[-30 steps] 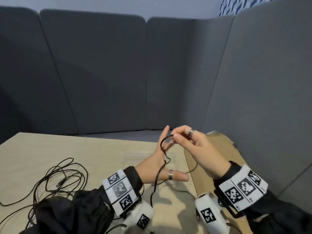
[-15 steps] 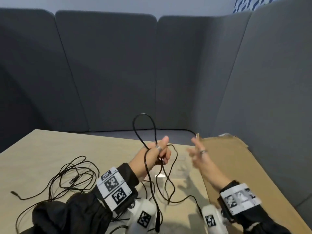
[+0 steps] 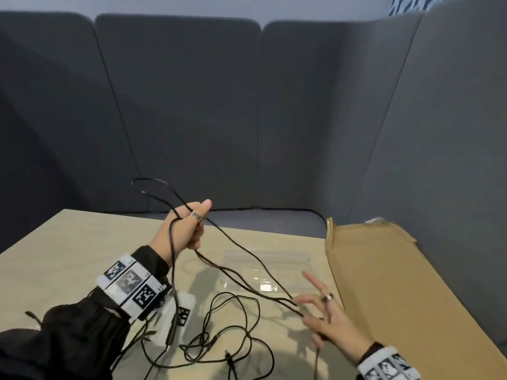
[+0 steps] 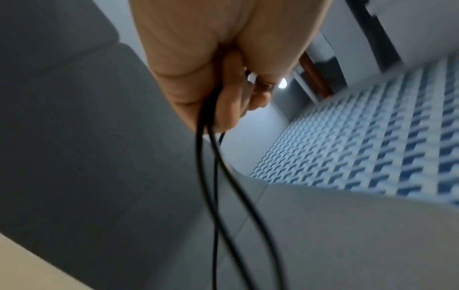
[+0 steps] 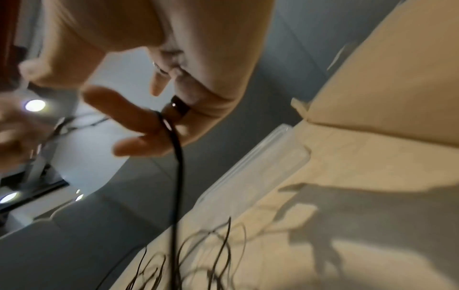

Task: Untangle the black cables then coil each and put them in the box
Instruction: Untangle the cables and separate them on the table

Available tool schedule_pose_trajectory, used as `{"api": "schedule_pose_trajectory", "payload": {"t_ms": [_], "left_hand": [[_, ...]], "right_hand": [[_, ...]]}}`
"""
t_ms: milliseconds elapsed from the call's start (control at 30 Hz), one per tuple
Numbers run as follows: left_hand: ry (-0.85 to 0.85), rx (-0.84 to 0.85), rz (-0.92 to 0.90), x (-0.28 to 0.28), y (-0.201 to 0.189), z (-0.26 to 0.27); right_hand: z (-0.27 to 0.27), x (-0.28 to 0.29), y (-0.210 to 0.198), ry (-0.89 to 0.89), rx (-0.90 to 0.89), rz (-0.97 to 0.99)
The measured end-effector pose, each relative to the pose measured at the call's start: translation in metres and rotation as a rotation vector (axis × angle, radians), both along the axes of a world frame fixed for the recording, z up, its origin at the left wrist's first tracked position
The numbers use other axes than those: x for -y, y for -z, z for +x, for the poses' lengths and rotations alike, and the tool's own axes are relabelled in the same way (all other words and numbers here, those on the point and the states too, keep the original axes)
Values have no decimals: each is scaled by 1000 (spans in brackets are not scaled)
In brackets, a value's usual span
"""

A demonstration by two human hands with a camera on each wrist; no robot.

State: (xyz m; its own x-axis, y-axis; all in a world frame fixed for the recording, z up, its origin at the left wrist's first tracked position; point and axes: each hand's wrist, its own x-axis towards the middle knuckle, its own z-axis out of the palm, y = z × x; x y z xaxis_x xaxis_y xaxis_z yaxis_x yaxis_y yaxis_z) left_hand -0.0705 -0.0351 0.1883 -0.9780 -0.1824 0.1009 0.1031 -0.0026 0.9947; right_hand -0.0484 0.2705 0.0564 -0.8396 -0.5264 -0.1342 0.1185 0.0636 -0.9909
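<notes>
My left hand (image 3: pixel 188 231) is raised over the table and grips several strands of a black cable (image 3: pixel 288 301); a loop of it stands up behind the fist. The left wrist view shows the curled fingers (image 4: pixel 233 94) closed round the strands (image 4: pixel 200 157). From there the strands slope down and to the right into my right hand (image 3: pixel 312 311). That hand is low, near the cardboard box (image 3: pixel 384 283), and pinches the cable (image 5: pixel 178 176) between thumb (image 5: pixel 139 145) and a finger, the other fingers spread. More black cable (image 3: pixel 233 338) lies in loose loops on the table.
The pale wooden table (image 3: pixel 68 256) has grey padded panels behind it and on the right. A clear plastic container (image 3: pixel 296 263) lies flat between my hands and the box. A cable end with a plug (image 3: pixel 229 357) lies near the front edge.
My right hand dropped to the near right and took hold of the cable. My left hand swung left with the loop, so the strands now stretch between both hands.
</notes>
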Motion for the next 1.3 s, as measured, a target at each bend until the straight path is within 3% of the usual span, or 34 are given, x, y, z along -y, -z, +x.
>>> {"api": "schedule_pose_trajectory", "payload": {"t_ms": [67,200,267,333,467,567,667,767,933,1000,1133,1200,1300], "left_hand": [[-83,-3,-142,24,19,-2],[-178,-144,-695,55,46,6],[-74,-154,-926,55,53,13],[105,-94,-979,46,63,22],[471,22,-817,1,75,41],[628,65,-476,-14,76,42],[531,187,-229,0,69,37],[358,274,-205,33,61,33],[115,328,-228,83,55,28],[-53,361,-425,109,59,18],[-307,560,-1298,155,73,2],[-318,641,-1505,167,88,-5],[-383,669,-1656,180,109,-14]], "right_hand": [[-6,-19,-7,39,-87,91],[-15,-41,-18,-32,-369,793],[-14,-36,-32,-91,-510,1078],[-9,-10,-53,-45,-578,1034],[7,67,-89,-135,-733,764],[6,116,-100,-152,-746,549],[-11,135,-90,-28,-683,413],[-30,138,-65,32,-635,432],[-41,157,-8,-117,-514,616],[-41,167,14,-185,-430,689],[-41,190,38,-267,-267,636],[-42,200,42,-287,-204,583],[-47,201,46,-286,-211,630]]}}
